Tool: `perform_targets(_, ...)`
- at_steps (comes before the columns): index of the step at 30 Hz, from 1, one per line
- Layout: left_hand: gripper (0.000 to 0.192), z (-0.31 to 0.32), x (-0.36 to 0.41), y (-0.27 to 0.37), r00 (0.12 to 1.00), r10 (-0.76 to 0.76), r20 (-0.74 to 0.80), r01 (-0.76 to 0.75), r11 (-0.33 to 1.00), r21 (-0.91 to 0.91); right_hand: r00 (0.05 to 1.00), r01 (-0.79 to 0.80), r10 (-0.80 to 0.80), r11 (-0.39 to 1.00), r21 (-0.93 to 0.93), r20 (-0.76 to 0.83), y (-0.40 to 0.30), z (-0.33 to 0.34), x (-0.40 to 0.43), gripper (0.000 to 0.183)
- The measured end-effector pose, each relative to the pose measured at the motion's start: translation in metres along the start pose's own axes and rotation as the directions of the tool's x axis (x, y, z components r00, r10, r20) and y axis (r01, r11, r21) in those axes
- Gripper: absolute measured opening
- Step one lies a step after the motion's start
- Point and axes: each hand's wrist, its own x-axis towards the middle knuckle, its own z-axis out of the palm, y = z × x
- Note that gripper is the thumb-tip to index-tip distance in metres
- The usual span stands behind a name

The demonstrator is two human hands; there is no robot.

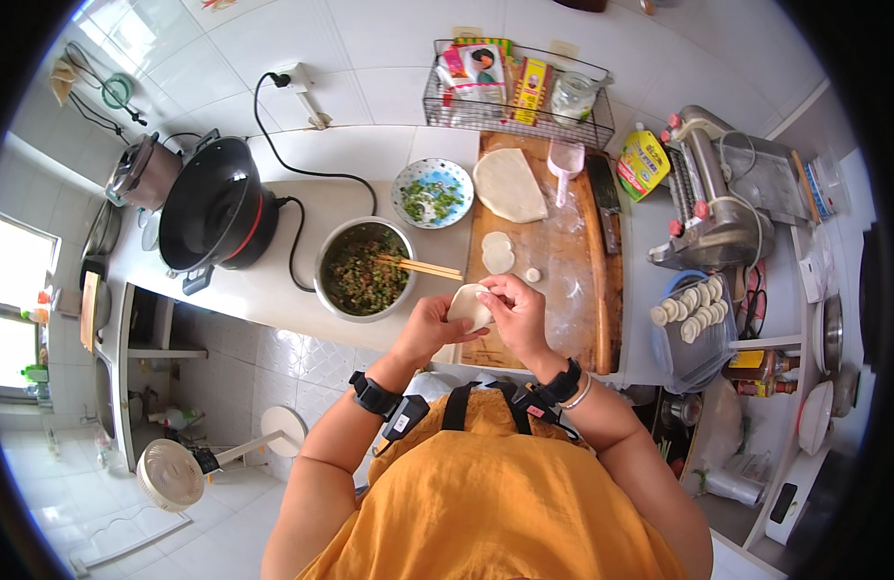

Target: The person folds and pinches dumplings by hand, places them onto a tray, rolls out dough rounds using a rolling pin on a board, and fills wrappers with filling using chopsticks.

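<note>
My left hand holds a round dough wrapper from below, over the near left edge of the wooden board. My right hand pinches the wrapper's right edge. Left of my hands stands a metal bowl of chopped filling, with wooden chopsticks resting in it. On the board lie more wrappers, a small dough ball, a large dough sheet, a pink scoop, a rolling pin and a cleaver.
A patterned plate with chopped greens sits behind the bowl. At right, several dumplings lie on a plastic container lid, beside a pasta machine. A black wok pot stands left; a wire basket is at the back wall.
</note>
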Motion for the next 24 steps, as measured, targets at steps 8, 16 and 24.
perform_targets(8, 0.035, -0.135, -0.024, 0.009, 0.992, 0.021, -0.124, -0.04, 0.988, -0.151, 0.977, -0.112, 0.131, 0.987, -0.118, 0.169, 0.032, 0.093, 0.021, 0.017)
perform_targets(16, 0.026, -0.262, -0.06, -0.001, 0.886, -0.043, -0.462, -0.071, 0.971, -0.227, 0.756, -0.648, 0.616, 0.655, 0.389, 0.221, 0.103, 0.142, 0.034, 0.044)
perform_targets(24, 0.021, -0.32, -0.064, 0.004, 0.863, -0.025, -0.504, -0.074, 0.982, -0.175, 0.999, -0.034, 0.031, 0.995, -0.092, -0.033, 0.11, 0.204, 0.095, 0.014)
